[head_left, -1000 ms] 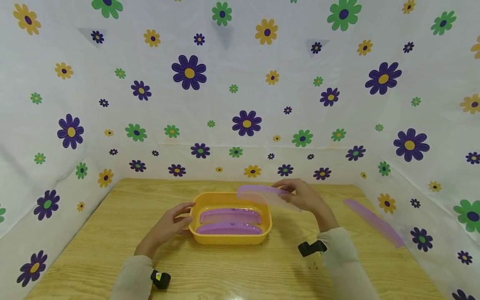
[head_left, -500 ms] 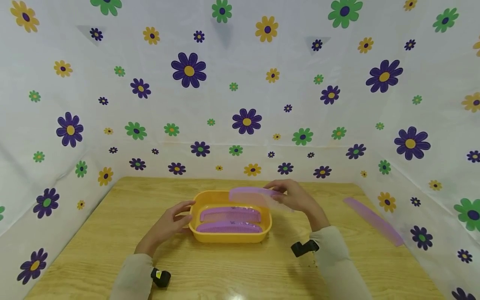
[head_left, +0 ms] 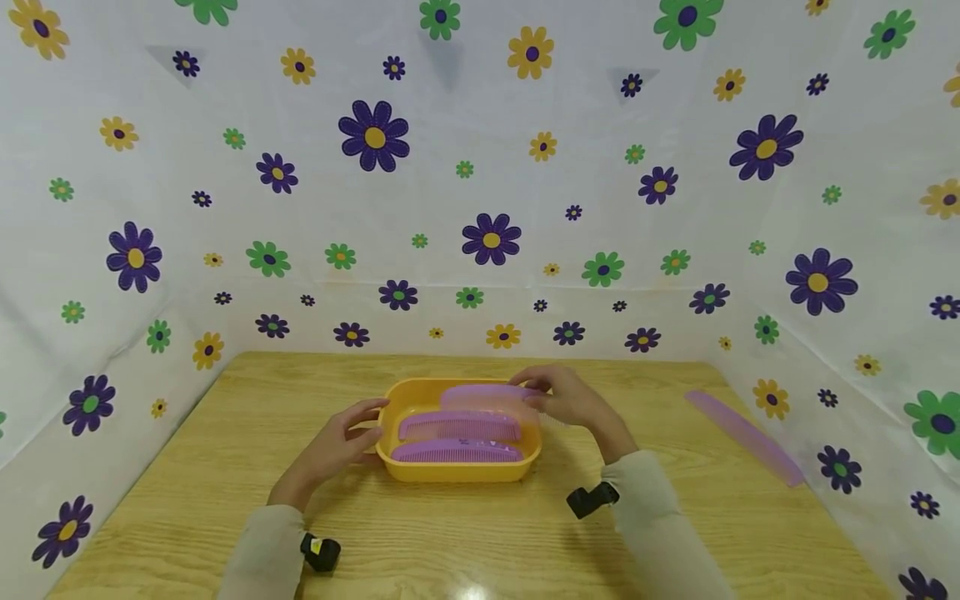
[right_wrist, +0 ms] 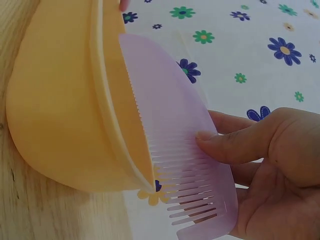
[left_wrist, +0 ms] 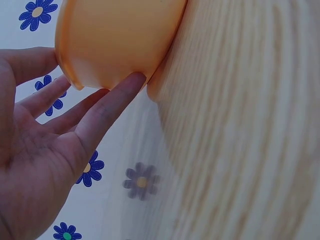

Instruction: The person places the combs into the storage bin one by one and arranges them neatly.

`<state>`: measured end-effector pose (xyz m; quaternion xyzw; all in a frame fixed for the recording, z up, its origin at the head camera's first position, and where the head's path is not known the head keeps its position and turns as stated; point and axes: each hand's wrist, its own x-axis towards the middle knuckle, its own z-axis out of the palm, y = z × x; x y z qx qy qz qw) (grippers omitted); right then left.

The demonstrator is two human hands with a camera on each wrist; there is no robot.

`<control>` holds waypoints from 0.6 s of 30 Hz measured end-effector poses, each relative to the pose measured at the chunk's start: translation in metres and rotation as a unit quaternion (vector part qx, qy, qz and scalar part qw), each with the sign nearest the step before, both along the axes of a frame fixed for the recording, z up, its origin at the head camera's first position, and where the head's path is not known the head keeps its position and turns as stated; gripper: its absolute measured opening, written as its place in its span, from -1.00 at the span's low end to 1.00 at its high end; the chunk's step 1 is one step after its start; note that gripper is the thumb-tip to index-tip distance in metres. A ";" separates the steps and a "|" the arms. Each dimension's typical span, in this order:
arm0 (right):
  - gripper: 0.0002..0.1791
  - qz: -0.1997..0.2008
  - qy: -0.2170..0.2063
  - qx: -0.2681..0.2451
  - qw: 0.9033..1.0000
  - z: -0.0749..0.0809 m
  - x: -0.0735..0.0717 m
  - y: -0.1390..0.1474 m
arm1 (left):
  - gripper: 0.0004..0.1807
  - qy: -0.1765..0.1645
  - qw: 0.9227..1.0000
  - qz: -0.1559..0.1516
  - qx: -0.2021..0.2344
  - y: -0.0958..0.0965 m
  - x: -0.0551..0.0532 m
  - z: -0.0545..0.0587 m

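Note:
With thumb and fingers, my right hand pinches a translucent purple comb by its back edge, near the wide-toothed end. The comb's teeth face down, and its far end reaches over the rim of a yellow plastic basin. Inside that basin lie two more purple combs, a nearer one and one behind it, roughly parallel. At the basin's left end, fairly straight fingers of my left hand touch the outer wall and rim; the left wrist view shows the fingertips against it.
Another purple comb lies slantwise on the wooden table at the right, beside the flower-patterned white sheet. The sheet stands along the back and both sides of the table.
My right hand has moved left and slightly down, taking its comb farther over the basin. The left hand keeps its place at the basin. The head view has shifted slightly.

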<state>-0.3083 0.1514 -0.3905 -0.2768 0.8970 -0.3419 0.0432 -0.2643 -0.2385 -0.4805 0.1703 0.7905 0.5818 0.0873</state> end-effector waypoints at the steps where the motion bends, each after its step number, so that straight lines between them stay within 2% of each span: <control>1: -0.67 0.001 0.000 0.001 1.000 0.000 0.000 -0.002 | -0.39 0.001 1.000 0.000 -0.001 0.000 0.000 0.001; 11: -0.67 0.030 -0.006 0.003 1.000 -0.006 -0.003 -0.017 | -0.40 -0.007 1.000 0.000 -0.003 0.000 0.001 0.004; 18: -0.68 0.030 -0.016 0.007 0.999 -0.008 -0.004 -0.026 | -0.40 -0.018 1.000 0.014 -0.008 0.002 0.000 0.001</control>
